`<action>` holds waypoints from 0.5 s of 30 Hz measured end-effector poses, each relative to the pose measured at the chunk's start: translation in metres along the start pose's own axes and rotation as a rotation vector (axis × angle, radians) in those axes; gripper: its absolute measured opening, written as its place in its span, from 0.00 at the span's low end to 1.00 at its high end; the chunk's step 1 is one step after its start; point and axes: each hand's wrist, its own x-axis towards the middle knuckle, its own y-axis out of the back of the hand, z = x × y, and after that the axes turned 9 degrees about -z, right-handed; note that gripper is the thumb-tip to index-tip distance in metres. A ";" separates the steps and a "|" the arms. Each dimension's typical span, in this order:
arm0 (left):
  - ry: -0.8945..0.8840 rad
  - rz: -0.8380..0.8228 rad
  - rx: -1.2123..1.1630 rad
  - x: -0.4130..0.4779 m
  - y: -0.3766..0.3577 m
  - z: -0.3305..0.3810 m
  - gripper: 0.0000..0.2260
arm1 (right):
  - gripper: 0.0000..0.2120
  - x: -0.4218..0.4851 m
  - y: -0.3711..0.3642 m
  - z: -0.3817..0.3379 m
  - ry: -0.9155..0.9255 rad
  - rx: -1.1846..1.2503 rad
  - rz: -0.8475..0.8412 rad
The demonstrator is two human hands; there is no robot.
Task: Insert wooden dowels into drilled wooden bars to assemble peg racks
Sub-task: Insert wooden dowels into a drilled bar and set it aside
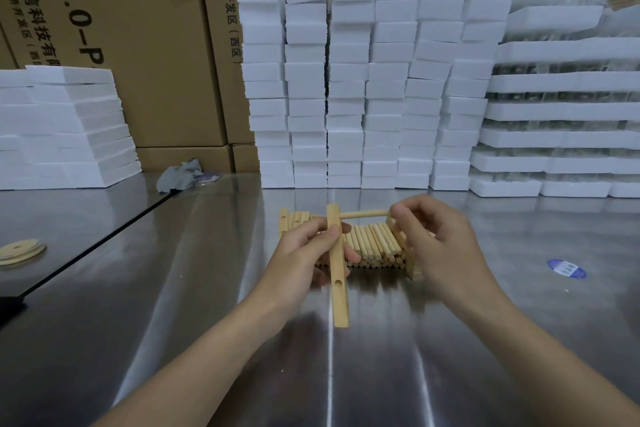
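My left hand grips a pale wooden bar around its upper half, held above the steel table and pointing toward me; a drilled hole shows near its middle. My right hand pinches one end of a wooden dowel, which lies level, its other end meeting the bar's top end. Behind both hands a pile of loose dowels lies on the table, with several more drilled bars at its left end, partly hidden by my fingers.
Tall stacks of white foam blocks stand behind the pile, more foam trays at right and foam slabs at left. Cardboard boxes form the back wall. A grey rag, round wooden discs and a blue sticker lie on the table.
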 end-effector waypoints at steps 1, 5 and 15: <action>0.006 0.002 0.006 0.000 0.000 0.000 0.11 | 0.06 0.001 0.001 0.002 0.010 0.005 -0.003; 0.012 -0.004 0.014 0.000 0.000 0.001 0.10 | 0.05 0.002 0.003 0.008 0.004 0.044 -0.011; -0.030 -0.152 0.078 -0.003 0.004 0.000 0.22 | 0.21 0.004 0.006 0.000 -0.142 0.240 -0.076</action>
